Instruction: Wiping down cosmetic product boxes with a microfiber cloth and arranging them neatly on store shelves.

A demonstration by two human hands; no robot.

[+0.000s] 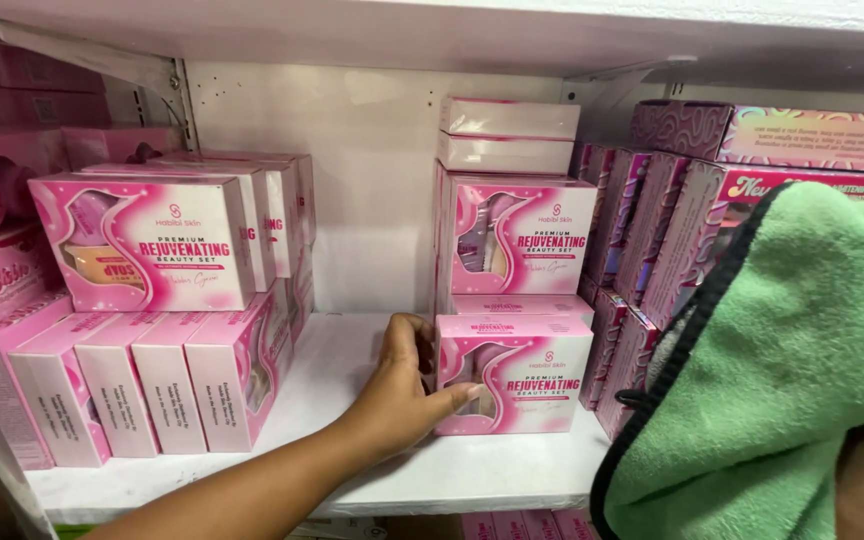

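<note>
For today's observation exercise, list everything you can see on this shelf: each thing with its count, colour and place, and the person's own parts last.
Shelf: one, white, runs across the bottom under the boxes, with another shelf above.
Boxes on the left: a pile, pink and white; a row stands on end at the bottom, others lie stacked on top; exact count unclear.
Middle stack of boxes: about five, pink and white, against the back wall.
Front box: one, pink and white, at the bottom of the middle stack.
Boxes on the right: several, darker pink with a pattern, partly hidden by the cloth.
Cloth: one, green with a black edge, bottom right foreground.
Left hand: grips the front box's left side.
Right hand: hidden under the cloth.
</note>
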